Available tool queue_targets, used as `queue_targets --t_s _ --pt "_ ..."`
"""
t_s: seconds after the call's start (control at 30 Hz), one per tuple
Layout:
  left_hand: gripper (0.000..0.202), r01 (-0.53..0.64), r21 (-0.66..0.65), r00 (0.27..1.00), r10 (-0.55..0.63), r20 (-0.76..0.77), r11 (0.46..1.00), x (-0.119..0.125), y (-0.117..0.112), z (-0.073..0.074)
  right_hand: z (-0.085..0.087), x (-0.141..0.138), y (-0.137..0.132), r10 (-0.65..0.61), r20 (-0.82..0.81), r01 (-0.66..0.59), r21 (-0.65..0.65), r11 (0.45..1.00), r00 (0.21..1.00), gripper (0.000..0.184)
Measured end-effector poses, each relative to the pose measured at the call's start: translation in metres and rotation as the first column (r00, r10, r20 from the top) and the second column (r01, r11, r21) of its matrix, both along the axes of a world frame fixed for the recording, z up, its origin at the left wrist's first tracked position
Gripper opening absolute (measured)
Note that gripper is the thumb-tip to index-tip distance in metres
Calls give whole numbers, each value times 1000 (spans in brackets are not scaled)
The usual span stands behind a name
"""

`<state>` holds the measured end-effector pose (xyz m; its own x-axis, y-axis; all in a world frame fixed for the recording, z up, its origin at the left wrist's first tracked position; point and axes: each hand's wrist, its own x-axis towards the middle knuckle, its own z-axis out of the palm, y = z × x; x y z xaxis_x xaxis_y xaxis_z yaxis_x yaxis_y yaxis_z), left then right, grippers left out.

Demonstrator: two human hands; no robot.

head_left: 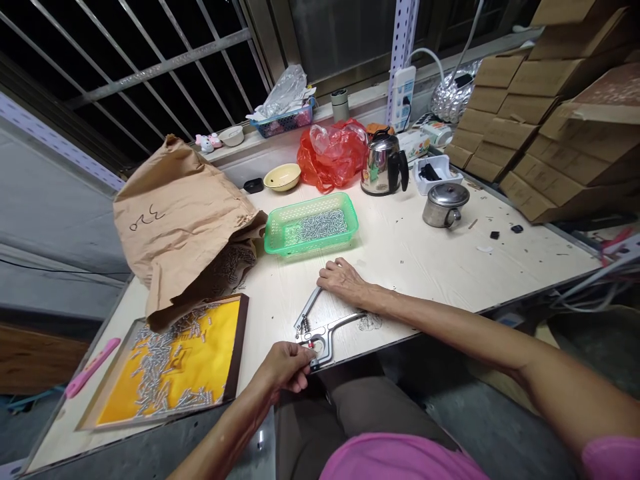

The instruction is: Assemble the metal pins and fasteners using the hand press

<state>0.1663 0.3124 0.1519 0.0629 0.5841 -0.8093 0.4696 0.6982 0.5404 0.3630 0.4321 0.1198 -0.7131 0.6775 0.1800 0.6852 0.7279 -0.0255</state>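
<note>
A small metal hand press [324, 333] with a C-shaped frame and a spring lies at the table's front edge. My right hand [343, 283] is closed round the far end of its raised lever [309, 308]. At the press's jaw, my left hand [293, 365] pinches thumb against fingers; whatever is between them is too small to make out. A spot of red shows by the jaw. To the left, a shallow tray [243, 347] lined in yellow bears many small silvery metal pieces [155, 370]. Beyond my hands, a green plastic basket [275, 243] contains similar small silvery pieces.
A large brown paper bag [185, 220] leans over the tray, with metal pieces in its mouth. A pink-handled tool [93, 369] lies at far left. Behind stand a yellow bowl [283, 178], red plastic bag [333, 157], kettle [383, 167] and lidded metal cup [444, 205]. Cardboard boxes [520, 100] are stacked right.
</note>
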Motion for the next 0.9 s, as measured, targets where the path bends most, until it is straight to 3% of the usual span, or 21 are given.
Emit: queue_targets --t_s 0.07,0.2,0.33,0.67,0.77,0.83,0.87,0.9 --pt "72 20 -16 1000 -20 -11 1000 0 3 1 4 4 -3 20 -46 -22 -47 999 999 10" --pt "73 25 -12 1000 -25 -10 1000 -1 4 1 17 17 -13 118 -97 -131 -137 982 988 60" --pt "73 18 -8 1000 -18 -1 1000 -1 2 0 26 23 -24 144 -14 -144 -191 971 989 82" --pt "68 -26 7 999 26 21 1000 -5 -3 -5 28 28 -39 100 -10 -100 -225 969 995 63" --pt "66 -8 38 999 10 -44 999 -8 -10 -4 31 28 -44 75 -25 -79 -244 966 997 52" --pt "63 70 210 982 -30 -186 975 -8 -15 -2 33 27 -48 53 -37 -61 -250 966 998 48" --pt "59 141 348 962 -46 -270 927 -7 -17 -1 33 27 -49 44 -42 -53 -254 966 998 47" --pt "55 232 488 936 -58 -347 841 -5 -18 1 33 26 -51 35 -46 -46 -257 965 998 46"
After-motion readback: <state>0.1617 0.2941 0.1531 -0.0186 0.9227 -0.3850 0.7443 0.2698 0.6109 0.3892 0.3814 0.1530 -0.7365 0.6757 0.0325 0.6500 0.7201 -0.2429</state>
